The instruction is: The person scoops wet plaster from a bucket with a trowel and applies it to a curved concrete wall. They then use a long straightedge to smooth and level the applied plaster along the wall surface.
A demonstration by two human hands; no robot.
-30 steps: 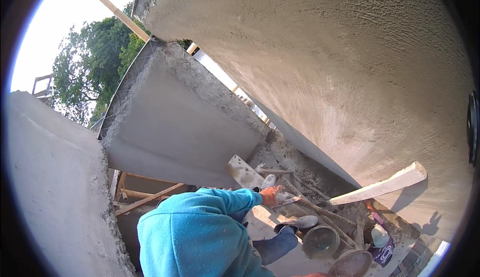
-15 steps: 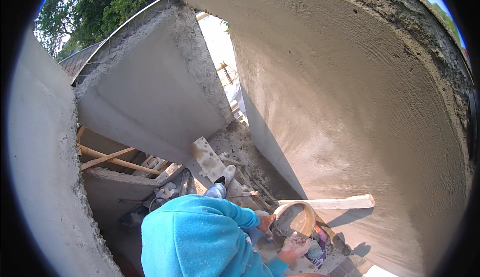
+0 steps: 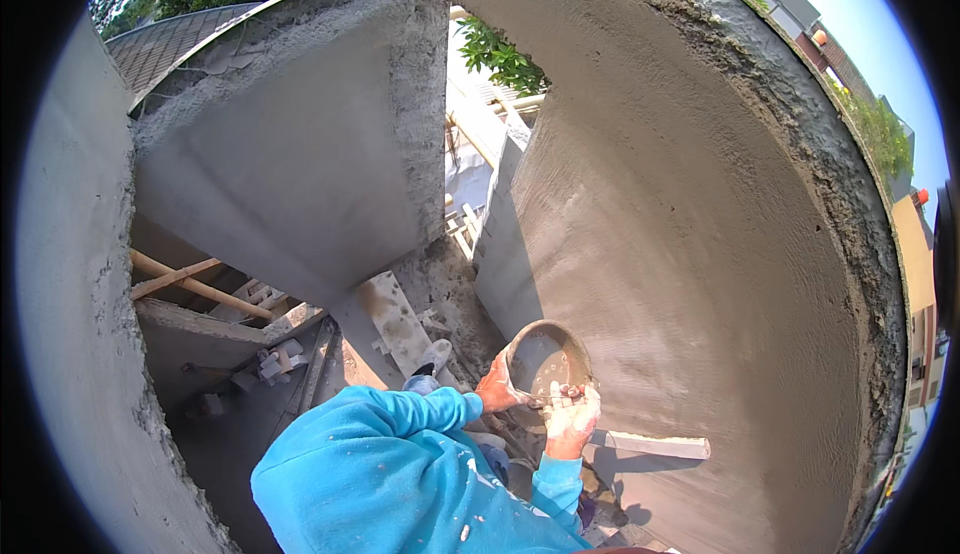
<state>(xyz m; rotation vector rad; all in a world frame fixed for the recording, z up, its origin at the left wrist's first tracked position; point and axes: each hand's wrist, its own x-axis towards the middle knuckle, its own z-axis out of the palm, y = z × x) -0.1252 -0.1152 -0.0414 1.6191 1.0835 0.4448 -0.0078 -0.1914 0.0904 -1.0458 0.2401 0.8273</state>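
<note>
A round bucket with a worn, mortar-stained rim is held tilted in front of me, with murky greyish liquid visible inside. My left hand grips its left side near the rim. On the near side, my right hand is palm up, its mortar-whitened fingers curled at the rim. A thin handle seems to run by those fingers, though I cannot tell whether they hold it or the rim. Both my arms wear blue sleeves.
A freshly rendered wall curves along my right, with a wooden batten near its foot. A mortar-spotted plank lies by my shoe. Another grey wall stands ahead. Left of the plank, a lower space holds bamboo poles and rubble.
The bucket and both hands have moved up and left in the view, away from the dark items beside them. The view itself has shifted, showing more beyond the right wall.
</note>
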